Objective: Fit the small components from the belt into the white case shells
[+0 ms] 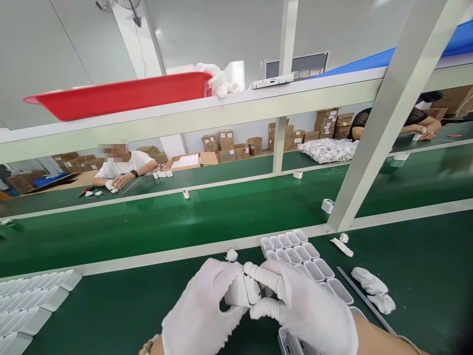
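Both of my hands wear white cloth gloves. A small white plastic case (pixel 238 292) with rounded edges is held between them, a dark seam showing near its right end. My left hand (pixel 203 310) grips its left side between thumb and fingers. My right hand (pixel 305 301) pinches the right end, with a finger across the top. Behind and partly under my right hand stand rows of open white plastic shells (pixel 314 270). A greyish-white piece with dark slots (pixel 290 341) lies below my right wrist, mostly covered.
White finger cots or cloth scraps (pixel 369 281) and a thin metal strip (pixel 364 296) lie right. White cases (pixel 40 305) are lined up at left. Ahead runs a green conveyor (pixel 236 209); an upright post (pixel 391 118) and shelf with a red tray (pixel 125 94) stand before me. Two people sit opposite.
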`<state>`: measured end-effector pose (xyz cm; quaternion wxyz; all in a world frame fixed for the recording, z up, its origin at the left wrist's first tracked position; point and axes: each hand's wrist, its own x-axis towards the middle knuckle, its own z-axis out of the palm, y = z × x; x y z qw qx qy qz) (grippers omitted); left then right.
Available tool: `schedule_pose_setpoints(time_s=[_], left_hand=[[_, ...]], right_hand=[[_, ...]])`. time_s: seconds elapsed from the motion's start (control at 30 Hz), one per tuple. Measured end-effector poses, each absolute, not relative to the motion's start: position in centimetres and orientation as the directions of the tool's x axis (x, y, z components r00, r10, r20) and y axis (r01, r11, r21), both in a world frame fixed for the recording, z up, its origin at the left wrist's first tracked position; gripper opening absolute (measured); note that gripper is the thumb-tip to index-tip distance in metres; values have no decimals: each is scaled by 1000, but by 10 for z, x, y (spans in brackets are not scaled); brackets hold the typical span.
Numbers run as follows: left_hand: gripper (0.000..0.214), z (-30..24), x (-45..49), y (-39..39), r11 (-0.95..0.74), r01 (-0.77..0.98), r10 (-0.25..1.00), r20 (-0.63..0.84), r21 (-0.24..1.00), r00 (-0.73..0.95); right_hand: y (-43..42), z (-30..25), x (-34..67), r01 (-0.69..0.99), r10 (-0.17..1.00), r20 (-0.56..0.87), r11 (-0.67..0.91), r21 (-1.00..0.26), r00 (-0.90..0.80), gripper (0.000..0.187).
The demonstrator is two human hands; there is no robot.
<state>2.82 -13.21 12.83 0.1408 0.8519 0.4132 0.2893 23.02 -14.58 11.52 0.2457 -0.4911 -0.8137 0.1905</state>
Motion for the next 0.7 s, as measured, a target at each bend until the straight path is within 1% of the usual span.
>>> schedule_pose_setpoints(time_s=[0.07, 0.1, 0.13, 0.17, 0.23, 0.27, 0.4, 0.53, 0.63, 0.7], left_hand=[[42, 126, 29, -131, -615, 625, 788, 414, 481, 456], [41, 125, 29, -130, -609, 629, 791, 429, 484, 436], [41, 124, 29, -130, -601, 633, 795, 439, 487, 418], [40, 124, 29, -130, -591, 641, 801, 445, 490, 400], [38, 123, 29, -129, -577, 654, 809, 453, 490, 375], [38, 123, 29, -129, -571, 659, 812, 454, 489, 367], [43, 122, 29, -130, -561, 667, 816, 459, 489, 351], [47, 121, 29, -133, -555, 664, 823, 447, 501, 351], [47, 119, 29, -134, -543, 662, 834, 426, 517, 351], [42, 118, 31, -133, -550, 644, 830, 431, 531, 354]], right_hand=[[-144, 106, 229, 696, 851, 388, 517, -498, -355, 44], [-144, 103, 228, 697, 816, 470, 551, -459, -335, 50], [-144, 100, 228, 704, 784, 527, 575, -417, -328, 50], [-144, 100, 227, 718, 767, 549, 584, -380, -333, 44], [-146, 104, 226, 747, 778, 514, 572, -340, -362, 25], [-147, 108, 226, 754, 790, 483, 565, -335, -378, 20], [-151, 120, 225, 747, 801, 421, 574, -335, -426, 22], [-152, 120, 223, 751, 806, 377, 576, -322, -456, 11], [-153, 119, 221, 755, 814, 362, 567, -329, -454, 10], [-153, 120, 220, 760, 836, 334, 540, -362, -435, 9]])
